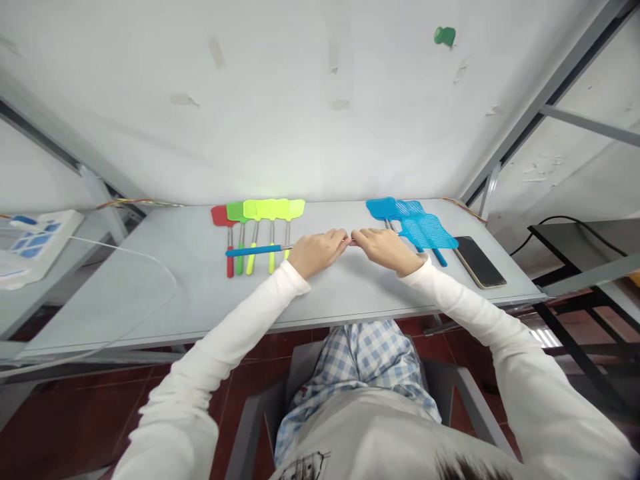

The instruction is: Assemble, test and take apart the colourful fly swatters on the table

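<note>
Left hand (319, 252) and right hand (384, 248) pinch the blue swatter (429, 231) mid-shaft; best keep its handle (254, 251), toward nine o'clock, in line with the head (425, 230) at three.

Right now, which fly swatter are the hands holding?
The blue fly swatter held sideways, handle pointing left, gripped by the left hand and right hand. The other swatters lie on the table, heads toward the wall.

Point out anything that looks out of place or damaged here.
The wall looks scruffy: a green patch sits at upper right, oddly isolated, and tape-like remnants dot the surface, perhaps left from things once stuck there. The fly swatters show no obvious damage.
</note>
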Demonstrator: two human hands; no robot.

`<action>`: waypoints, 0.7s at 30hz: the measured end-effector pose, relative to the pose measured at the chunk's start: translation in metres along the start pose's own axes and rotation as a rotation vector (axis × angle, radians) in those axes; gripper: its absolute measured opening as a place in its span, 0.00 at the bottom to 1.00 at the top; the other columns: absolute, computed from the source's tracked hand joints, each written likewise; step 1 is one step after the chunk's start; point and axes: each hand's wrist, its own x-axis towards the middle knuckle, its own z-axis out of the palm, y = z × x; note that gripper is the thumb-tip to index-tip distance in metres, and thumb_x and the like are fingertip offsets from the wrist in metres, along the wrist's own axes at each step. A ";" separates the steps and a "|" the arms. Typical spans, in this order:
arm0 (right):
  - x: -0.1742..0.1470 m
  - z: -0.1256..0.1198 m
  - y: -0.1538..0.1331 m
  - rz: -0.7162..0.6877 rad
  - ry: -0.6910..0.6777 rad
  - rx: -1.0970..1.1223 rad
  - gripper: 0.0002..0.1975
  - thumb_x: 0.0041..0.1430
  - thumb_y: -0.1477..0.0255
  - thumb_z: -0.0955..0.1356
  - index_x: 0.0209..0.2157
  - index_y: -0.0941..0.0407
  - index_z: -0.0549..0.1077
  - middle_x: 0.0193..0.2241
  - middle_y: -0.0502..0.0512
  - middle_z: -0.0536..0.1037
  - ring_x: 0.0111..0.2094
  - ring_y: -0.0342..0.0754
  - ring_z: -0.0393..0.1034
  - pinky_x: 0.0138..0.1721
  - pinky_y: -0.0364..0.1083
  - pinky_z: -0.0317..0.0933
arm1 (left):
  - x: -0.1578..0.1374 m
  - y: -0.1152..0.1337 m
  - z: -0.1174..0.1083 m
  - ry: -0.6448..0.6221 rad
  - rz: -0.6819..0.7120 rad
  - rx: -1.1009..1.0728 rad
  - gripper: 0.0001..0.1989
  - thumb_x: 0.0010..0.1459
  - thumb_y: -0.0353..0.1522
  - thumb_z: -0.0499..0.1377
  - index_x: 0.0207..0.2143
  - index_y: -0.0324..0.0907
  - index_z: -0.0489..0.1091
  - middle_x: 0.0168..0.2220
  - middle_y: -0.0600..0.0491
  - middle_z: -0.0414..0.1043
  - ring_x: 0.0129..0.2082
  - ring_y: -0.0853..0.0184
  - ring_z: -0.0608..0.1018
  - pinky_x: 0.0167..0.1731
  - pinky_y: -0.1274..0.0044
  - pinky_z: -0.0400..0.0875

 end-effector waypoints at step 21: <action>-0.039 0.018 0.080 0.091 0.010 -0.063 0.22 0.69 0.62 0.53 0.37 0.56 0.73 0.25 0.55 0.73 0.25 0.45 0.62 0.25 0.46 0.39 | -0.012 -0.046 0.008 -0.048 -0.052 -0.096 0.24 0.66 0.43 0.38 0.31 0.42 0.67 0.24 0.50 0.72 0.21 0.68 0.72 0.22 0.77 0.57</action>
